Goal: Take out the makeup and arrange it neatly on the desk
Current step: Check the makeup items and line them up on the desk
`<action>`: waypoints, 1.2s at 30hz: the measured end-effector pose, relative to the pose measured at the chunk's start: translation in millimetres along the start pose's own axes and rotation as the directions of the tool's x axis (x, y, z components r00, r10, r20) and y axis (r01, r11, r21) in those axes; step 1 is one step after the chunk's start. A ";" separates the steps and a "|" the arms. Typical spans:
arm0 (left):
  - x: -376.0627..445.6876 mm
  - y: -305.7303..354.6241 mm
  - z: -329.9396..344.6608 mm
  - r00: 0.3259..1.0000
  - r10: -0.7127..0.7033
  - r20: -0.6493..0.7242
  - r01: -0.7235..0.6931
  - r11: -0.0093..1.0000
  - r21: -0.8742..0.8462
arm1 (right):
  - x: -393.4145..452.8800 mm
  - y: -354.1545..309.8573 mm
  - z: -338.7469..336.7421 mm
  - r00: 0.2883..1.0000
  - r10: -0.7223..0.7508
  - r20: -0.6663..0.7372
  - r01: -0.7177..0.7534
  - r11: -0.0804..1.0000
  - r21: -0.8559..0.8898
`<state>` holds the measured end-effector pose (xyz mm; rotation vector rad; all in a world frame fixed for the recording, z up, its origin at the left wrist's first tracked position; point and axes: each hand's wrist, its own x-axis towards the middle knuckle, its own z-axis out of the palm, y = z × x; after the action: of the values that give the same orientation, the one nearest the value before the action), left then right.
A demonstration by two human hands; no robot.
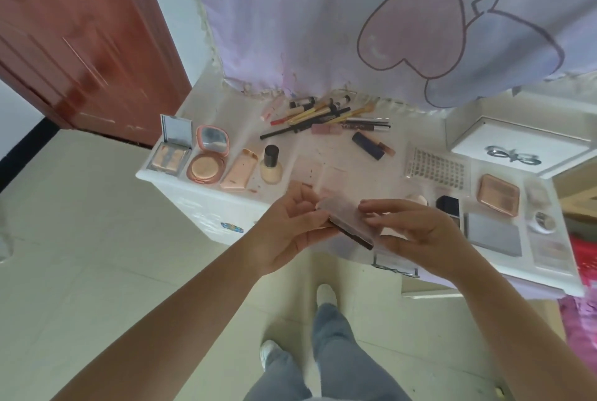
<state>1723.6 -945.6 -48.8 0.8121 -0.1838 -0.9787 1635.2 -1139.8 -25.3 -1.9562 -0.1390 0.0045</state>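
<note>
Both hands hold a flat pink palette (347, 216) with a dark edge over the front of the white desk (200, 194). My left hand (290, 226) grips its left end and my right hand (416, 232) pinches its right side. On the desk's left stand in a row an open square compact (169, 150), an open round compact (206, 158), a pink case (239, 170) and a foundation bottle (271, 164). A heap of brushes and pencils (326, 116) lies at the back.
A dark lipstick tube (371, 144) lies mid-desk. To the right sit a clear lash tray (436, 168), a rose-gold compact (499, 195), a grey palette (494, 234) and a white box (523, 142). A lilac curtain (355, 22) hangs behind; a red door (80, 29) stands left.
</note>
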 end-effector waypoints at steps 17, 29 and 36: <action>73.4 -60.4 77.2 0.993 -0.084 -0.082 0.105 0.944 0.313 | -24.9 43.7 -112.3 0.959 0.162 0.230 -0.131 0.981 -0.146; 103.4 -82.1 95.1 0.950 0.095 -0.299 0.030 0.921 0.389 | 9.6 78.8 -153.9 0.921 0.069 0.382 -0.015 0.990 -0.143; 96.9 -93.9 87.0 0.929 0.071 -0.364 0.081 0.919 0.386 | 23.5 97.6 -140.5 0.902 0.172 0.397 -0.217 0.973 0.073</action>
<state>1674.2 -1096.5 -72.5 1.3580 -0.0491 -0.7811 1677.5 -1303.5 -60.4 -1.8252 -0.1979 0.5262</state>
